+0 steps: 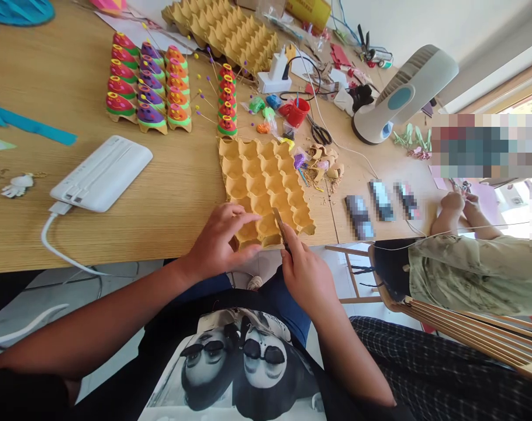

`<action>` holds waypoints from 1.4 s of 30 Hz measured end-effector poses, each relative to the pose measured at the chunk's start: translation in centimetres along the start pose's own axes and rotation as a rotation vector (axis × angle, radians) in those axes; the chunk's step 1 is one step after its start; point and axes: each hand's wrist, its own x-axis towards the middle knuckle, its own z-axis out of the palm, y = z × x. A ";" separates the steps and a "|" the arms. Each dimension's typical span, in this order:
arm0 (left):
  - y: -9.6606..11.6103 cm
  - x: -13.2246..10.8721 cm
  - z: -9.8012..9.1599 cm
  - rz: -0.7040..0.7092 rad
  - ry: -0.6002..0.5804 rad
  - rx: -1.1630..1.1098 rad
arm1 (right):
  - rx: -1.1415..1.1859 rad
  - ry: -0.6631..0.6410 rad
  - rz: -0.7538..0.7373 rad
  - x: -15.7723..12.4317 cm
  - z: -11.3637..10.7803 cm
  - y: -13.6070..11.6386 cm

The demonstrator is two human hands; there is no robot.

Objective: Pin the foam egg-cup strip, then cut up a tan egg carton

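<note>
A yellow-brown cardboard egg tray (272, 182) lies at the table's front edge before me. My right hand (307, 275) is closed around the dark handle of a knife (278, 219), whose silver blade points away from me over the tray's near rows. At the tray's near left corner is my left hand (224, 241), fingers stretched out and thumb apart. It seems to touch the cardboard, though the exact contact is hard to see. Beyond the tray's far edge stands a row of red and green painted egg-carton cups (227, 99).
Painted egg-carton rows (152, 96) and a white power bank (102, 172) lie to the left. Towards the right are scissors (319, 130), a red cup (297, 112), cardboard scraps (325, 161), a fan (401, 96) and several phones. A co-worker's hands (461, 202) work at far right.
</note>
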 end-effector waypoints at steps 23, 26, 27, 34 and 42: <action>-3.3 8.6 -0.2 0.306 -0.418 0.205 | 0.273 0.086 0.008 -3.1 0.8 2.1; -3.3 8.4 -0.3 0.281 -0.421 0.204 | 0.289 0.087 0.003 -2.6 0.8 2.1; -3.3 8.3 -0.3 0.275 -0.417 0.202 | 0.295 0.085 -0.001 -2.5 0.8 2.0; -4.2 7.6 0.2 0.266 -0.327 0.116 | 0.323 0.092 -0.010 -1.7 0.9 1.5; -5.0 7.4 -0.2 0.363 -0.335 0.090 | 0.241 0.067 0.021 -1.9 0.6 0.4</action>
